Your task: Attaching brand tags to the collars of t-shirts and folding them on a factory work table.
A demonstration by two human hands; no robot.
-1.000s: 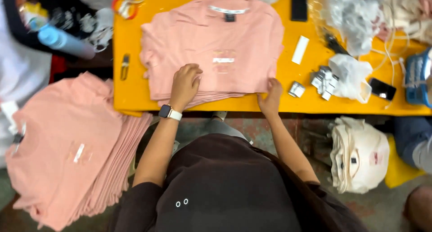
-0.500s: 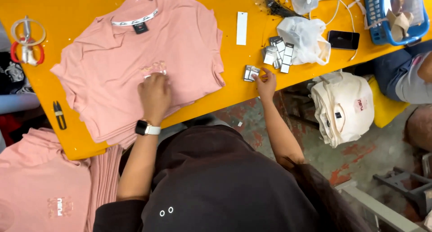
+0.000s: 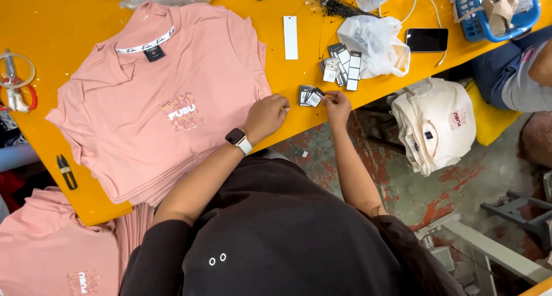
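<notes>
right hand [image 3: 336, 104] pinching small tag [image 3: 315, 97], print unreadable

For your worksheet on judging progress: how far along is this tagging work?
Done: a pink shirt lies flat on top of its stack on the yellow table. In hand: the right hand picks a small tag from the table edge, and the left hand rests at the shirt's side. Left: more tags and another pink pile wait.

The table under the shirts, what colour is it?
Bright orange-yellow. The table shows plainly in the head view, around the pink shirt.
</notes>
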